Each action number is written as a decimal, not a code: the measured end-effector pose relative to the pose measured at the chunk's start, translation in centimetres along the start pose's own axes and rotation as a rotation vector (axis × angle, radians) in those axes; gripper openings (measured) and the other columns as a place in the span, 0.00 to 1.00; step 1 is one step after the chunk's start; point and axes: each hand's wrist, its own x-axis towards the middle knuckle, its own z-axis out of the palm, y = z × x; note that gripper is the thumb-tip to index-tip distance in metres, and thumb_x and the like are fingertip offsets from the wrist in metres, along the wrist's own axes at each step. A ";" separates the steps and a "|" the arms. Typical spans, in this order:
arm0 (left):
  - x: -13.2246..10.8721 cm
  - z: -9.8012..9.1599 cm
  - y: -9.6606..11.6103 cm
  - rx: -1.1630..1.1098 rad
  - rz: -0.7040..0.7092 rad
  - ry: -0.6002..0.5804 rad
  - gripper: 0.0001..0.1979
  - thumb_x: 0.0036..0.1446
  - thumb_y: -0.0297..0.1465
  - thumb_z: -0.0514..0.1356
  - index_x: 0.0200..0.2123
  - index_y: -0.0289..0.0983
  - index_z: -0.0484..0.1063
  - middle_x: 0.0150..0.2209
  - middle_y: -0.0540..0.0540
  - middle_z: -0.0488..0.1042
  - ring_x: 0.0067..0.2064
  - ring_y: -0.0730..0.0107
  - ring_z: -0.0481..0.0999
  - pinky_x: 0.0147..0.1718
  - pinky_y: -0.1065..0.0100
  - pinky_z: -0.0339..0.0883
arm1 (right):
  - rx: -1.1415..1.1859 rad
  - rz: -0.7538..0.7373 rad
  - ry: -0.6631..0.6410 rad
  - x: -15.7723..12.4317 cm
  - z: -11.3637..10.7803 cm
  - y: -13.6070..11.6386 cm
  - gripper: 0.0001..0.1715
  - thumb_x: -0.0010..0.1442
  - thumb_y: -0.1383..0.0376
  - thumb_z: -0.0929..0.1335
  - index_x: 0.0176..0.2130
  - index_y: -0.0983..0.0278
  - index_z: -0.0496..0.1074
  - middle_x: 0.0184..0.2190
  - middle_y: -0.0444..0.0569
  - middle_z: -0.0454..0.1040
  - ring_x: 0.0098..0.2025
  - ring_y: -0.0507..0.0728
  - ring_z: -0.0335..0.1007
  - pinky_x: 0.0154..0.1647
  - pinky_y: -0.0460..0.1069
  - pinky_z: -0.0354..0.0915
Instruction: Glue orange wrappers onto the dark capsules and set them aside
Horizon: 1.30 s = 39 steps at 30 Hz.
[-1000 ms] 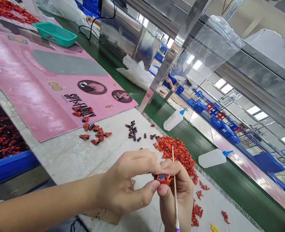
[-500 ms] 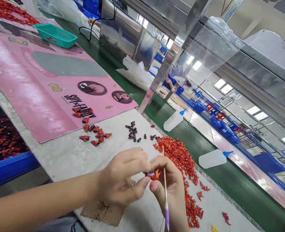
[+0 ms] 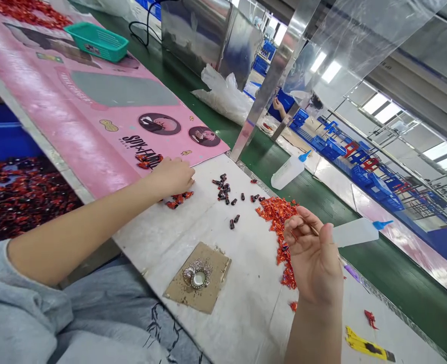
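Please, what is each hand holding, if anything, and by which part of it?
The right hand holds a stick by the part away from its purple end. Whether the left hand holds anything cannot be told.

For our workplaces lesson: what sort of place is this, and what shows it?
Probably a factory workshop: a heap of small red parts lies on the worktable, a blue bin holds many red and dark pieces, and what looks like a green conveyor belt runs alongside.
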 end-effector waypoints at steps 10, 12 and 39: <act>0.8 3.1 8.4 0.050 0.202 -0.186 0.06 0.65 0.24 0.61 0.42 0.34 0.78 0.46 0.39 0.79 0.50 0.56 0.79 0.48 0.57 0.75 | 0.094 0.087 -0.070 0.1 1.1 1.3 0.36 0.57 0.34 0.67 0.46 0.59 0.79 0.33 0.50 0.76 0.32 0.55 0.68 0.30 0.49 0.66; 0.9 3.8 8.9 0.068 0.203 -0.218 0.11 0.67 0.31 0.62 0.50 0.35 0.75 0.51 0.40 0.77 0.50 0.57 0.79 0.49 0.53 0.76 | 0.112 0.046 -0.030 0.1 1.4 1.8 0.38 0.56 0.31 0.67 0.45 0.58 0.78 0.35 0.49 0.74 0.34 0.56 0.68 0.30 0.50 0.67; -10.2 1.9 -0.3 -1.295 -0.139 -0.124 0.15 0.61 0.44 0.61 0.31 0.38 0.70 0.26 0.50 0.75 0.26 0.70 0.77 0.24 0.72 0.70 | -0.404 0.112 0.231 -11.6 6.2 11.1 0.28 0.62 0.42 0.69 0.30 0.62 0.82 0.24 0.50 0.80 0.27 0.56 0.76 0.29 0.49 0.73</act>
